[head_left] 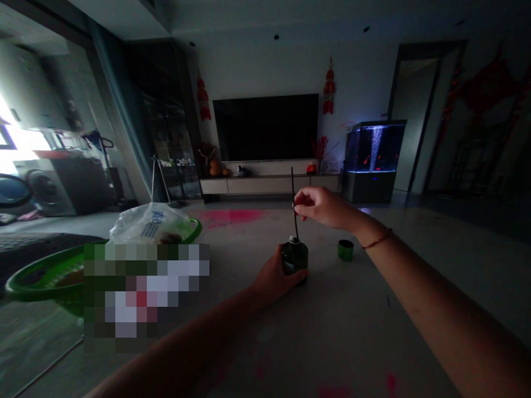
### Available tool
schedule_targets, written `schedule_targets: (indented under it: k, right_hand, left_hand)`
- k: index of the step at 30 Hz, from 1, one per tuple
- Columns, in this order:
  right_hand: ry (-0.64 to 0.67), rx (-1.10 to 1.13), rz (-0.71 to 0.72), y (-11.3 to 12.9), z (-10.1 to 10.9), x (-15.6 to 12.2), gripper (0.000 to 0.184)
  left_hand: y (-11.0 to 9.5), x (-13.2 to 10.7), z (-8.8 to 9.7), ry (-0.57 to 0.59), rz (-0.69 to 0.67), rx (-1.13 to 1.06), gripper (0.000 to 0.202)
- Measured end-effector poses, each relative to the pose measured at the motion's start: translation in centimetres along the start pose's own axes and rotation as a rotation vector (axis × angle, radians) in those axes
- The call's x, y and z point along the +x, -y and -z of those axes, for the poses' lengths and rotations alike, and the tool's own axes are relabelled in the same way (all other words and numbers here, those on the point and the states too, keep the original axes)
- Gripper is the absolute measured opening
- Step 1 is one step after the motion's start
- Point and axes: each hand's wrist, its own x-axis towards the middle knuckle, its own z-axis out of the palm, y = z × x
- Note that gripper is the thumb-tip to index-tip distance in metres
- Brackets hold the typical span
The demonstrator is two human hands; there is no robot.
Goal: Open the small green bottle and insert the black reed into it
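A dark green bottle (293,255) with a pale neck stands upright on the table, and my left hand (277,276) is wrapped round its lower part. My right hand (313,205) is above and to the right of the bottle, pinching a thin dark stick (292,185) between thumb and fingers. The stick is nearly upright, its lower end at the bottle's mouth; whether the tip is inside I cannot tell. A short green cap (345,250) sits on the table to the right, below my right wrist and apart from both hands.
A green basket (20,290) with a clear plastic bag (141,221) stands at the left, partly blurred out by pixel blocks. Pink stains (234,216) mark the table (332,315). Farther back are a television (267,127), a low cabinet (265,185) and a lit aquarium (375,149).
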Motion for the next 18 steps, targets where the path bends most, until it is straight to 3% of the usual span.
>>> schedule_targets:
  k: [10,18]
  right_hand:
    - [0.198,-0.24,-0.05,-0.33,-1.13,-0.4,0.001]
    - [0.285,-0.19,-0.075,-0.39,-0.93,-0.41,0.003]
  left_hand:
    - [0.0,-0.01,-0.06,-0.006,0.002,-0.006,0.06]
    - [-0.18,-0.04,0.11,0.001,-0.008,0.002,0.058]
